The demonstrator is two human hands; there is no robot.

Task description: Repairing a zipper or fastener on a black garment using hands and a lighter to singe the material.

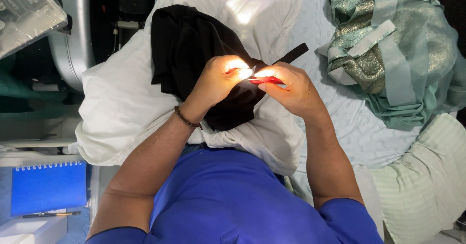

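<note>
Your blue shirt (228, 200) fills the bottom of the view, with both forearms reaching up and away from it. Off to your left, a blue spiral notebook (47, 186) lies flat with a pen (48, 215) just below it. A beaded bracelet (187, 119) circles your left wrist. Your left hand (216, 81) and right hand (291, 86) meet fingertip to fingertip under a bright light. Your right fingers are pinched together on a small red tool (268, 80), which lies across them, pointing toward your left hand. Your left fingers are curled closed at the same spot; the glare hides what, if anything, is caught between them. Just behind both hands lies a piece of black fabric (194, 55), bunched on top of a white cloth (121, 103) that drapes over the work surface. Farther out on your right, a heap of shiny green and gold fabric (388, 45) rests on a pale patterned sheet (359, 127), well apart from your hands.
</note>
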